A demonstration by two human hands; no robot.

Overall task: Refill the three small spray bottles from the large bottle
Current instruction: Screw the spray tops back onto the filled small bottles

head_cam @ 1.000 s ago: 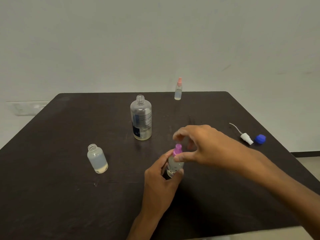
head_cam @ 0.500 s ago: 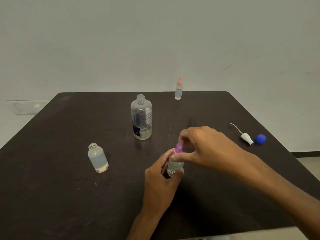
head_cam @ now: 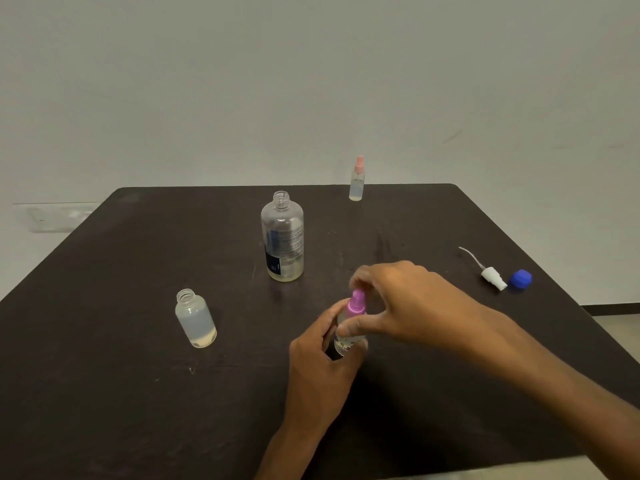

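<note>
Near left on the table (head_cam: 104, 393): frosted bottle (head_cam: 196, 318), upright, neck open, a little liquid at the bottom — we judge it uncapped to take a refill.

Centre, farther back: large bottle (head_cam: 282, 237), upright, uncapped, liquid low; close enough to reach for pouring.

Near centre: purple bottle (head_cam: 349, 327). Our left hand (head_cam: 320, 368) wraps its body to steady it on the table; our right hand (head_cam: 408, 306) comes over the top, fingertips pinching the purple spray head (head_cam: 356, 303). Hands together on one bottle. We judge a twist at the cap — on or off, we cannot tell.

Far edge, right of centre: pink bottle (head_cam: 357, 180), capped, set well apart.

Right: white sprayer (head_cam: 491, 277) with its tube, lying just beside a blue cap (head_cam: 520, 279) — parked clear of the work, likely off the two open bottles.
</note>
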